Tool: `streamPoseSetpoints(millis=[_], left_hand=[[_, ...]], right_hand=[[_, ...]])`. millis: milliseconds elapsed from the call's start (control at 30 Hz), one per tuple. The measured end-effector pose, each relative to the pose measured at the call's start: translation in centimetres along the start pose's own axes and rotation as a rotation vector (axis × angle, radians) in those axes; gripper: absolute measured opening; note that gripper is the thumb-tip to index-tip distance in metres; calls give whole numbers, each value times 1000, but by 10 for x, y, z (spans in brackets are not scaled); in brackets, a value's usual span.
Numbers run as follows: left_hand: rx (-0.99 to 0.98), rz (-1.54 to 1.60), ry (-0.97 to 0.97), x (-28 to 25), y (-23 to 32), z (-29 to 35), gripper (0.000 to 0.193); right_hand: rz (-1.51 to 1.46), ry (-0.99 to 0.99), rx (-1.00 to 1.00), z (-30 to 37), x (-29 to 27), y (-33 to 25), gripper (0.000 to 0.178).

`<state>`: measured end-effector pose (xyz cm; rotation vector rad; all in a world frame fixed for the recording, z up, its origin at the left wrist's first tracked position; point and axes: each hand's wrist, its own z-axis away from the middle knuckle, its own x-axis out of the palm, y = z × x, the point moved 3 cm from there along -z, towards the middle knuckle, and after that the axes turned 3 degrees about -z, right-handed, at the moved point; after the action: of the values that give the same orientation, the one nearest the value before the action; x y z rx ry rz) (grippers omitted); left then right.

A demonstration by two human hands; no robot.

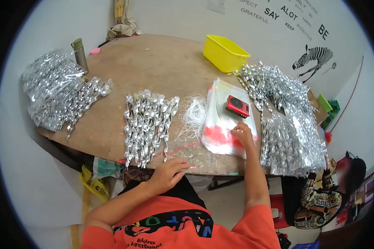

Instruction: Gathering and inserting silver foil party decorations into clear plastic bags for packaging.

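Note:
My left hand (169, 174) rests at the table's front edge, fingers stretched to the right and apart from the thumb, with nothing visible in them. Just beyond it lies a bundle of twisted silver foil strips (147, 124). My right hand (243, 133) is on a stack of clear plastic bags (220, 112) with red-printed ends, its fingers bent together on the top bag. A red portable speaker (237, 106) sits on the same stack, just past my right fingertips. Between the foil strips and the bags is a loose tangle of white string (194, 114).
Bagged foil strips are heaped at the left (54, 91) and right (293, 133) of the brown table (153, 62). A yellow plastic bin (224, 54) and a metal flask (80, 56) stand farther back. Another person (324, 195) sits beyond the table's right side.

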<state>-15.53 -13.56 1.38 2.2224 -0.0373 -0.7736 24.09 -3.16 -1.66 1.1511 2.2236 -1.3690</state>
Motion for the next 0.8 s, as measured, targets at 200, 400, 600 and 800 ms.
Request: streamPoseSetpoints(millis=[200,400,600,800], left_hand=[[27,-97,-2,1,-10,11,24],[41,-109,-15,2,-10,6,23],[72,-124,-56,4,-10,0,25],[102,-151,-42,0,-8,-8,26]], right_hand=[[-67,-321,351,-23,-15,-24,13],[-179,-257,344,-49,-29,-26,14],[-411,-111,570,-75,-50,-34,15],[-574,-63,615,-81,-64,-44,18]])
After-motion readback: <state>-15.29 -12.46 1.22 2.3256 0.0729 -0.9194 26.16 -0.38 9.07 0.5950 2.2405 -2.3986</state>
